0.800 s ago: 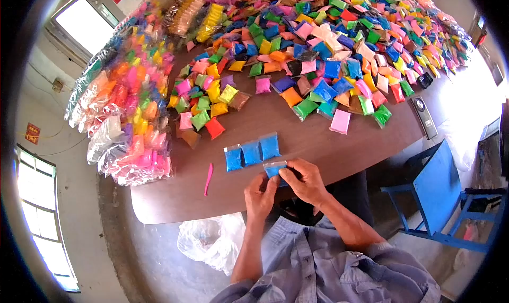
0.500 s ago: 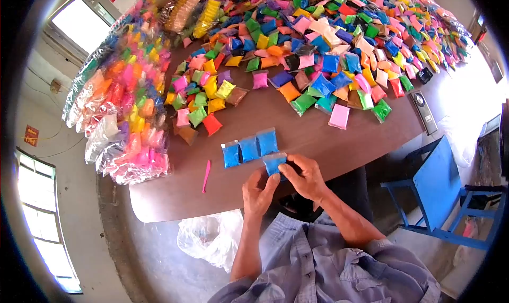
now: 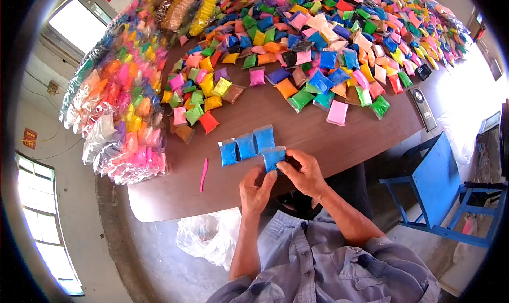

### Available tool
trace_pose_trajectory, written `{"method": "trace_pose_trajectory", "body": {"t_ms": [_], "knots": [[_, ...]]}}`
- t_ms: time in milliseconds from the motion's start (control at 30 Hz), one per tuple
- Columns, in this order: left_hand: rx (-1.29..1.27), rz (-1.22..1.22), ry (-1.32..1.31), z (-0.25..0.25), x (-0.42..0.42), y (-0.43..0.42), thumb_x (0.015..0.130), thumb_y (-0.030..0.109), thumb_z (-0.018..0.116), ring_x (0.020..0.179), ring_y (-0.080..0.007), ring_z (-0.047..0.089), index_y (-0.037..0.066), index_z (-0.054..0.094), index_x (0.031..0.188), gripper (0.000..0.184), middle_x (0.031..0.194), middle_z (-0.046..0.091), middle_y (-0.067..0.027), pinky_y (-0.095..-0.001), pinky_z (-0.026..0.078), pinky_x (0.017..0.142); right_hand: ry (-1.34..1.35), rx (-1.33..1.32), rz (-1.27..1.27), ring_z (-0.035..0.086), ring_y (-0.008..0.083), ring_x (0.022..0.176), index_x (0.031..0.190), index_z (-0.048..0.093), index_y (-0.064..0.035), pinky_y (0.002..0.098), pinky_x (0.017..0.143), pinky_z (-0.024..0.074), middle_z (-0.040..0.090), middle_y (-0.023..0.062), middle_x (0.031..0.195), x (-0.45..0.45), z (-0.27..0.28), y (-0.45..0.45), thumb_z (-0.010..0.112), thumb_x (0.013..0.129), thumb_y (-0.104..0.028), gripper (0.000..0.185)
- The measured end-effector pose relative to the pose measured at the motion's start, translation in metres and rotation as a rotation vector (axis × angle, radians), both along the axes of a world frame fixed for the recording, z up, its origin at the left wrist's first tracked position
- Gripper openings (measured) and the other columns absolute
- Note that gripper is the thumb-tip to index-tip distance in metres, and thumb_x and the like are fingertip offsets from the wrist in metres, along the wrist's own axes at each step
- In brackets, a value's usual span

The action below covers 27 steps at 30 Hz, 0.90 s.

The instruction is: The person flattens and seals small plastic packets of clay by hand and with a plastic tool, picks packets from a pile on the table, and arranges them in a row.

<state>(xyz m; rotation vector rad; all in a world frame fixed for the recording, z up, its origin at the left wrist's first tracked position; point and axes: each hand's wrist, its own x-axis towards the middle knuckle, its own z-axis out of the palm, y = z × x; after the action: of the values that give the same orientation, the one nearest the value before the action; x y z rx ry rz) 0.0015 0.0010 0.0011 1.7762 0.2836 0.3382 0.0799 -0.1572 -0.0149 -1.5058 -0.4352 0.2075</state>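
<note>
Between my two hands is a small clear packet with blue filling (image 3: 273,157), held up near the table's front edge. My left hand (image 3: 256,188) grips its lower left part with thumb and fingers. On the other side, my right hand (image 3: 303,173) pinches its right edge. Just beyond it, a row of three similar blue packets (image 3: 246,145) lies side by side on the brown table. A pink plastic stick-like tool (image 3: 204,174) rests to the left of the row.
A large heap of colourful packets (image 3: 318,48) covers the far part of the table (image 3: 175,197). Bagged packets (image 3: 127,117) are piled at the left edge. A metallic device (image 3: 422,109) lies at the right. A blue stool (image 3: 432,183) and a plastic bag (image 3: 209,236) are below.
The packet in my hands shows more of its blue face, and my thumbs sit lower on it. The view has shifted slightly; the other things stay in place.
</note>
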Motion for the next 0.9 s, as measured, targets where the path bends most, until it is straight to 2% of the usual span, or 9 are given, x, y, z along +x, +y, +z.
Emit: {"method": "trace_pose_trajectory", "body": {"t_ms": [100, 300, 367, 467, 567, 700, 767, 867, 900], "knots": [[0.062, 0.000, 0.036, -0.004, -0.002, 0.003, 0.099, 0.018, 0.077, 0.085, -0.0118, 0.063, -0.003, 0.074, 0.111, 0.025, 0.091, 0.074, -0.0041, -0.0292, 0.052, 0.078, 0.011, -0.057, -0.005, 0.069, 0.0166, 0.091, 0.123, 0.068, 0.0004, 0.0331, 0.079, 0.0573, 0.072, 0.0137, 0.104, 0.001, -0.001, 0.000, 0.072, 0.099, -0.019, 0.031], [-0.046, 0.014, 0.093, -0.007, -0.002, 0.006, 0.099, 0.019, 0.077, 0.087, -0.0110, 0.064, -0.004, 0.073, 0.112, 0.026, 0.093, 0.075, -0.0074, -0.0286, 0.052, 0.077, -0.057, -0.044, 0.026, 0.070, 0.0175, 0.091, 0.125, 0.068, 0.0002, 0.0332, 0.080, 0.0584, 0.072, 0.0136, 0.106, 0.001, 0.002, -0.001, 0.073, 0.097, -0.015, 0.032], [0.027, 0.014, 0.017, -0.010, -0.001, 0.006, 0.099, 0.019, 0.076, 0.084, -0.0104, 0.063, -0.004, 0.073, 0.110, 0.026, 0.091, 0.074, -0.0061, -0.0281, 0.051, 0.074, 0.046, 0.039, 0.052, 0.060, 0.0077, 0.085, 0.127, 0.066, -0.0001, 0.0246, 0.074, 0.0531, 0.066, 0.0020, 0.100, 0.000, 0.001, 0.000, 0.074, 0.099, -0.008, 0.030], [-0.122, 0.046, 0.027, -0.009, 0.000, 0.004, 0.099, 0.019, 0.076, 0.082, -0.0108, 0.061, -0.003, 0.074, 0.109, 0.024, 0.089, 0.072, -0.0039, -0.0280, 0.050, 0.073, -0.004, -0.022, 0.061, 0.060, 0.0077, 0.084, 0.125, 0.067, -0.0008, 0.0250, 0.074, 0.0531, 0.066, 0.0018, 0.099, 0.001, 0.004, -0.001, 0.075, 0.097, -0.006, 0.029], [0.020, 0.026, -0.009, -0.008, -0.001, 0.005, 0.101, 0.022, 0.074, 0.083, -0.0084, 0.057, -0.002, 0.074, 0.111, 0.026, 0.092, 0.069, -0.0005, -0.0268, 0.048, 0.074, -0.117, -0.044, 0.058, 0.060, 0.0073, 0.083, 0.122, 0.069, -0.0019, 0.0250, 0.073, 0.0525, 0.065, 0.0010, 0.097, 0.002, -0.001, 0.001, 0.074, 0.098, -0.009, 0.026], [0.011, 0.019, 0.062, -0.014, -0.004, 0.008, 0.103, 0.023, 0.072, 0.087, -0.0090, 0.058, -0.002, 0.074, 0.111, 0.026, 0.093, 0.069, -0.0013, -0.0264, 0.048, 0.076, -0.089, -0.066, 0.072, 0.059, 0.0074, 0.082, 0.121, 0.069, -0.0020, 0.0250, 0.071, 0.0513, 0.065, 0.0003, 0.095, 0.000, 0.010, -0.002, 0.073, 0.099, -0.013, 0.025], [0.043, -0.012, 0.029, -0.007, -0.002, 0.005, 0.103, 0.021, 0.072, 0.087, -0.0079, 0.057, -0.001, 0.073, 0.113, 0.024, 0.094, 0.068, -0.0002, -0.0260, 0.047, 0.077, 0.072, -0.032, 0.047, 0.069, 0.0163, 0.086, 0.117, 0.072, -0.0010, 0.0331, 0.076, 0.0567, 0.071, 0.0114, 0.100, -0.001, 0.015, -0.001, 0.073, 0.097, -0.015, 0.025], [-0.170, 0.038, -0.016, -0.011, 0.000, 0.002, 0.100, 0.015, 0.074, 0.082, -0.0086, 0.058, -0.003, 0.073, 0.113, 0.022, 0.088, 0.068, -0.0003, -0.0267, 0.048, 0.072, -0.066, -0.063, 0.033, 0.059, 0.0096, 0.082, 0.116, 0.072, -0.0025, 0.0272, 0.072, 0.0507, 0.067, 0.0030, 0.094, 0.001, 0.009, -0.002, 0.072, 0.100, -0.015, 0.021], [-0.171, 0.038, -0.015, -0.009, 0.001, 0.002, 0.100, 0.015, 0.074, 0.082, -0.0086, 0.058, -0.003, 0.073, 0.113, 0.022, 0.088, 0.068, -0.0003, -0.0267, 0.048, 0.072, -0.065, -0.064, 0.033, 0.059, 0.0096, 0.082, 0.116, 0.072, -0.0025, 0.0272, 0.072, 0.0507, 0.067, 0.0030, 0.094, 0.001, 0.008, -0.001, 0.072, 0.100, -0.015, 0.021]]}}
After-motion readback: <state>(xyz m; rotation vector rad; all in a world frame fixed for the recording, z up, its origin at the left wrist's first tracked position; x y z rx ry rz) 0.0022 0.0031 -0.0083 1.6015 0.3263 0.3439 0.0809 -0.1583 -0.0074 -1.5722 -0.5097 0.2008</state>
